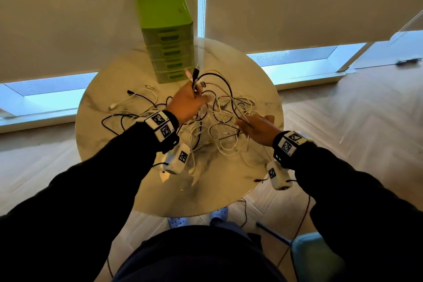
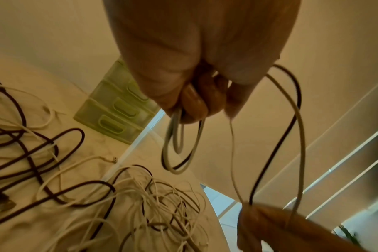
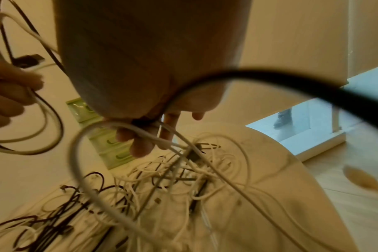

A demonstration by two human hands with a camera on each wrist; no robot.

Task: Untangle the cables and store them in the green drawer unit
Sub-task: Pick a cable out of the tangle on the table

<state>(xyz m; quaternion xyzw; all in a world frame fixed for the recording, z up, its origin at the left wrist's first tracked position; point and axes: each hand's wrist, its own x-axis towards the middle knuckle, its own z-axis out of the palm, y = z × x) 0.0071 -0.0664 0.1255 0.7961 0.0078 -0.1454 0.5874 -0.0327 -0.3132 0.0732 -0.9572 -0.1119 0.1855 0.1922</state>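
Note:
A tangle of black and white cables (image 1: 219, 119) lies on the round marble table (image 1: 128, 98). My left hand (image 1: 187, 102) is raised above the heap and grips a bunch of black and white cable ends (image 1: 196, 78); in the left wrist view its fingers (image 2: 192, 104) curl round hanging loops (image 2: 179, 148). My right hand (image 1: 257, 127) is lower, at the heap's right side, and pinches a white cable (image 3: 145, 134) and a black cable (image 3: 237, 75) that run up to the left hand. The green drawer unit (image 1: 167, 34) stands at the table's far edge, all drawers pushed in.
Window blinds hang close behind the table. More loose cable ends (image 1: 135, 98) lie left of the heap. A light blue chair (image 1: 318, 256) stands at the lower right on the wooden floor. Thin wires trail from the wrist cameras.

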